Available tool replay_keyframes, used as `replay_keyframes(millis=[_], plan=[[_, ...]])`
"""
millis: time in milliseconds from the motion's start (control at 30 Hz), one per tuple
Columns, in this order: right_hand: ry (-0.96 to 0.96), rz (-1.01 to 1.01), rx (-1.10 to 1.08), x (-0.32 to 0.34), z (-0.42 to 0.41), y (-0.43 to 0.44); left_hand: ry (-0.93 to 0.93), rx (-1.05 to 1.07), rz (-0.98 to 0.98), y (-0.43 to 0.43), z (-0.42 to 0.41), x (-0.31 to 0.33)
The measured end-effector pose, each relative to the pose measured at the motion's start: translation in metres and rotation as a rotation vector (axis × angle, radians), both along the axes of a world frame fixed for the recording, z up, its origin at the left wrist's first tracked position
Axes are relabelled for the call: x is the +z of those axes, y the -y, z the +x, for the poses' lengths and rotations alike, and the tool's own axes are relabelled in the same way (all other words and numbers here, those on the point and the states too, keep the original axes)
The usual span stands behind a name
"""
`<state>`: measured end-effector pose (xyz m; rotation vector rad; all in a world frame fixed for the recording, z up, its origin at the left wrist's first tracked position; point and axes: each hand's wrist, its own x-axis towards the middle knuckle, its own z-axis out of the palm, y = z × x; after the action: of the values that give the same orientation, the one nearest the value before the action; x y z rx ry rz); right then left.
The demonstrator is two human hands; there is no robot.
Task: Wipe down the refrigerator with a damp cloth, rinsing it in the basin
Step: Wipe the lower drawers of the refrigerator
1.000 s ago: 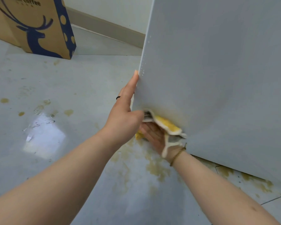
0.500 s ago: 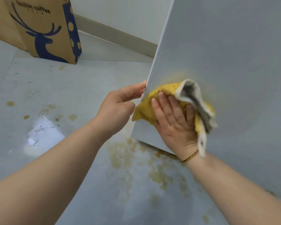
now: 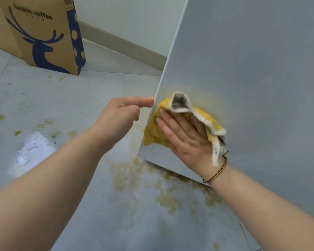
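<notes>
1. The right hand [image 3: 185,136] lay flat on the cloth [image 3: 153,134]. Its fingers were straight and its grip released, so it pressed the cloth rather than clasped it.
2. The cloth, a crumpled yellow wad with a pale hem, was pinned against the grey side of the refrigerator [image 3: 252,78], low down and just inside the near vertical edge. One fold lapped over the fingertips of the pressing hand.
3. The wad's long axis ran slantwise from upper left to lower right, with a strip of hem hanging toward the wrist and its bracelet [image 3: 216,173].
4. The left hand [image 3: 120,116] stood just beside the cloth, on the other side of the panel edge. One straight digit touched that edge, and the other fingers were loosely curled and grasped nothing.
5. The governing relation was that the cloth sat directly under the right palm, so that hand was nearer. A faint yellowish haze ringed the cloth on the panel, and the widest stretch of panel lay up and to the right of the wad.
6. In view were one cloth, one refrigerator panel, two hands, one bracelet and two paper bags [image 3: 43,37]. The further bag was cut off by the frame.
7. The floor [image 3: 91,214] carried many brownish stains [image 3: 167,196], thickest below the panel corner. No basin was in view, so rinsing would likely mean carrying the cloth away.
</notes>
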<state>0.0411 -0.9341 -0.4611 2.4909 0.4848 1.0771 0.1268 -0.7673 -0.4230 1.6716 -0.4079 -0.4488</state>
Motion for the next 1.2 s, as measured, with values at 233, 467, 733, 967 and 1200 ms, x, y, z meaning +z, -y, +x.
replay_keyframes(millis=[233, 467, 733, 967, 1200], plan=[[0.262, -0.041, -0.356, 0.007, -0.023, 0.024, -0.042, 0.112, -0.074, 0.010, -0.017, 0.002], [-0.017, -0.242, -0.262, -0.097, -0.011, 0.003, -0.035, 0.007, -0.056, 0.003, -0.039, -0.001], [-0.528, 0.499, 0.003, -0.086, -0.033, -0.037, 0.059, 0.187, 0.000, -0.017, -0.038, -0.020], [-0.763, 1.690, -0.094, -0.023, -0.034, -0.073, -0.076, -0.305, 0.320, -0.027, -0.016, -0.015], [-0.858, 2.415, 0.065, 0.031, -0.014, -0.081, -0.141, -0.566, 0.551, -0.061, 0.012, 0.028]])
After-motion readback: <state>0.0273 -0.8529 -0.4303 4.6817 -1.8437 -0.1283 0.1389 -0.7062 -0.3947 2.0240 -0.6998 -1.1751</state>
